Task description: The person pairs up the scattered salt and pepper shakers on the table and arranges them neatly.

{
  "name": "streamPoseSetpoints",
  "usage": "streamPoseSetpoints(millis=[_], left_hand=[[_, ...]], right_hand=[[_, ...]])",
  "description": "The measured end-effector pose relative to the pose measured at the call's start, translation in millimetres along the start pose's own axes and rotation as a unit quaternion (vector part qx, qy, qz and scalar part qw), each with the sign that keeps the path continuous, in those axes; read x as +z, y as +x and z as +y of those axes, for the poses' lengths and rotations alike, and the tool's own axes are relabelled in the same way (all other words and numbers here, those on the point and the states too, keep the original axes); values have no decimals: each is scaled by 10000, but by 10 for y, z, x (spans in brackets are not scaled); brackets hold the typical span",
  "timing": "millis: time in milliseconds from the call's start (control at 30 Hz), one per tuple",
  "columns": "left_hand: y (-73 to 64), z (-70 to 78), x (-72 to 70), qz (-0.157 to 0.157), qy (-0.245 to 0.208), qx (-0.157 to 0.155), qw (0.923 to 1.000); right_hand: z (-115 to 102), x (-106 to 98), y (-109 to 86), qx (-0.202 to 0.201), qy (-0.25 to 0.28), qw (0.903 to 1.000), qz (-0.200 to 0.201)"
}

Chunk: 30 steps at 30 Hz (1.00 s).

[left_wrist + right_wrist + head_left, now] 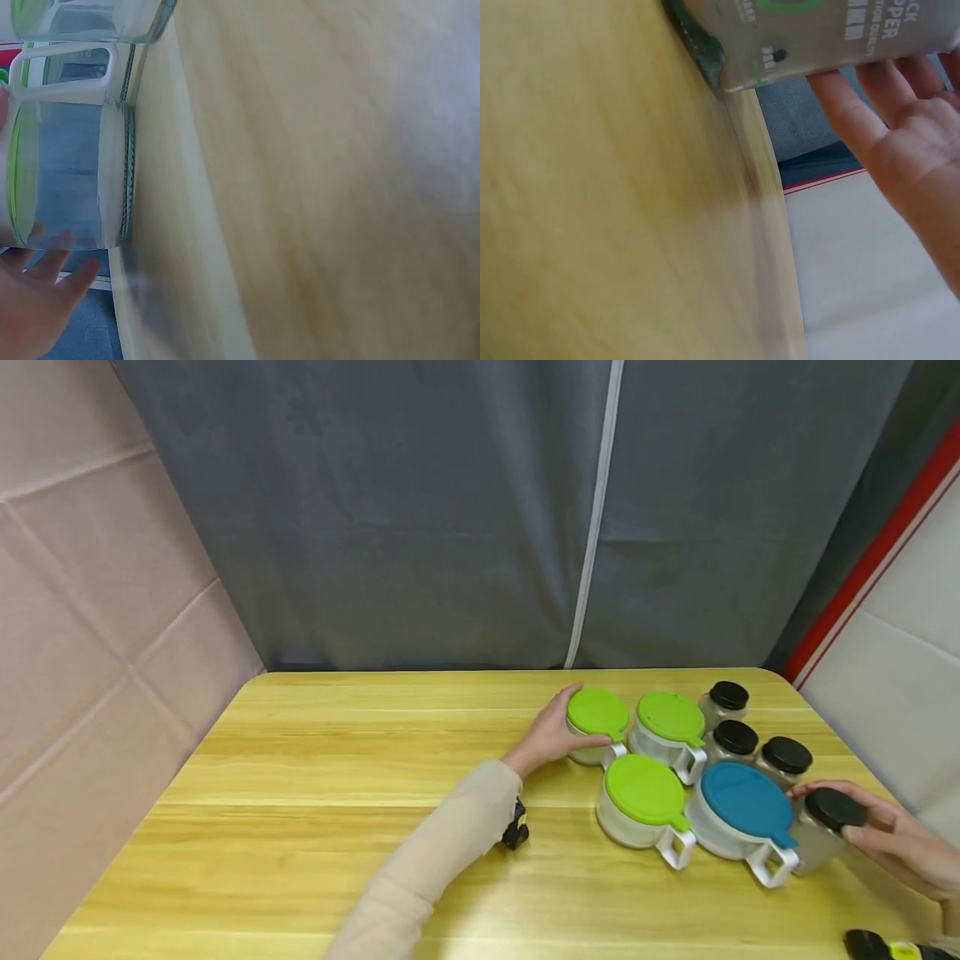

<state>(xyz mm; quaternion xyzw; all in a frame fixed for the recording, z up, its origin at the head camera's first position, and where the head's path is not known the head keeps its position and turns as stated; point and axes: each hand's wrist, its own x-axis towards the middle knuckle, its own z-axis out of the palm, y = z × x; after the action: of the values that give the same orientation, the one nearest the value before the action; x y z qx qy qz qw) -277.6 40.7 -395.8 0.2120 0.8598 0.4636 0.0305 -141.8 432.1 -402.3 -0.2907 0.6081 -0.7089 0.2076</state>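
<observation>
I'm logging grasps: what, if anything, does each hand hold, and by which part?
Left hand: leftmost green-lidded jar, by its upper side. Right hand: nearest black-lidded jar, by its body.

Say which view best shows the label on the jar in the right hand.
Right wrist: the label is up close, with "QUALITY" legible, though the top edge crops it. Head shows the jar and its black lid, but no readable print. Left wrist doesn't show that label.
</observation>
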Motion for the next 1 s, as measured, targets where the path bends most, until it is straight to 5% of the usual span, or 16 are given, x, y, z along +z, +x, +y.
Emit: streamPoseSetpoints(millis=[167, 333, 533, 767, 833, 867, 1000], left_hand=[[-11, -20, -16, 170, 108, 82, 9998], [-31, -43, -71, 164, 110, 184, 9996], [-108, -92, -200, 18, 176, 335, 9993], [-251, -167, -408, -410, 108, 548, 9976], [-300, -190, -470, -531, 133, 598, 9967], [-325, -203, -502, -583, 158, 629, 9962], [-432, -233, -652, -732, 273, 806, 9937]], right_hand=[[-9, 30, 4, -190, 42, 9996, 210], [-36, 66, 1, -247, -298, 9953, 884], [-4, -57, -76, 46, -1381, 9713, 1934], [215, -408, -270, 296, -2750, 9146, 2950], [259, -502, -326, 296, -2864, 9050, 3131], [284, -535, -352, 338, -3106, 8915, 3281], [318, -670, -418, 11, -3527, 8603, 3682]])
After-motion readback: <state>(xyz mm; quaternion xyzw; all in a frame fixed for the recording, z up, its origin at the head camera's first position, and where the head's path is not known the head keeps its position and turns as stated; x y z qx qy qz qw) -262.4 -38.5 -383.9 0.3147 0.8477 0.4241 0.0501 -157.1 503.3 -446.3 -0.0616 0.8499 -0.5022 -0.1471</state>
